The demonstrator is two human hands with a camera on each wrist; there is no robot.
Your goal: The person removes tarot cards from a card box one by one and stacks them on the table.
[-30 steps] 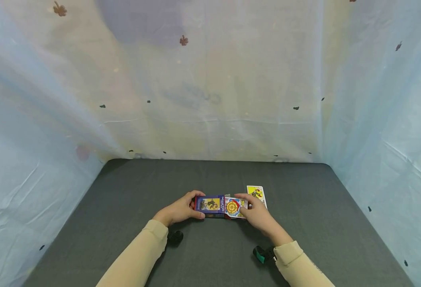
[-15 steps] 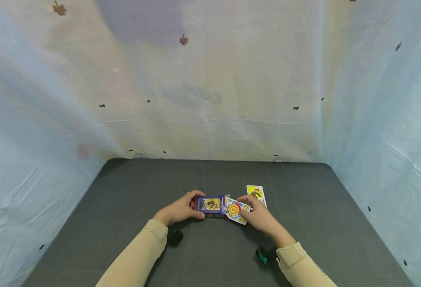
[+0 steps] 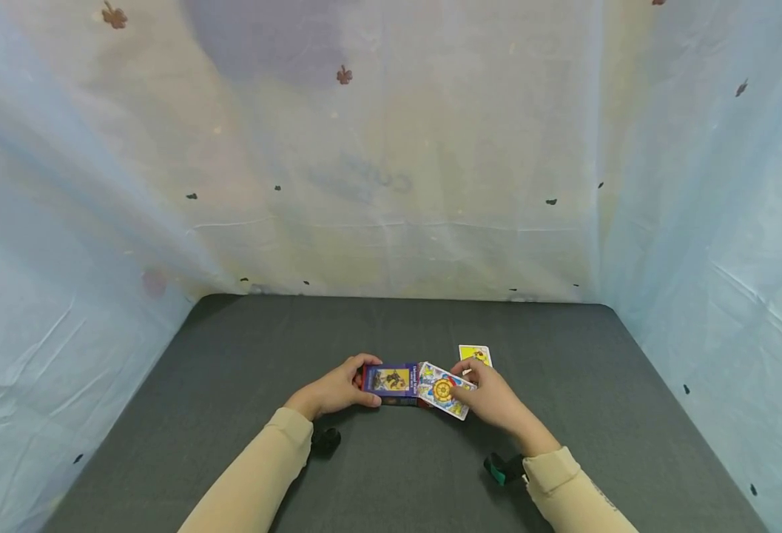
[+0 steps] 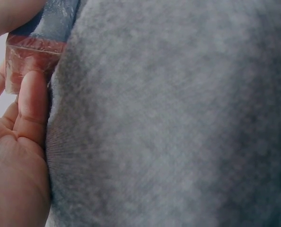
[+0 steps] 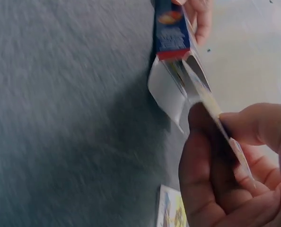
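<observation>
My left hand (image 3: pixel 337 389) grips the closed end of a blue card box (image 3: pixel 391 380), thumb along the near side and fingers behind. In the left wrist view its fingertip presses the red end of the box (image 4: pixel 36 54). Between thumb and fingers, my right hand (image 3: pixel 495 400) pinches a card with a yellow wheel picture (image 3: pixel 441 389). The card slants toward me, its left end right at the box's open mouth. From the right wrist view, a white flap (image 5: pixel 165 90) hangs from that mouth. The card appears nearly edge-on (image 5: pixel 207 99) there.
A yellow picture card (image 3: pixel 473 352) lies on the dark grey table (image 3: pixel 284 333), just beyond the right hand and partly hidden by it. Dark wrist devices (image 3: pixel 326 442) sit under both forearms. Pale printed curtains (image 3: pixel 391 148) enclose the table at the back and sides.
My right hand has drawn the wheel card rightward out of the box and tilted its outer end toward me, so more of it shows. The left hand and box have stayed in place.
</observation>
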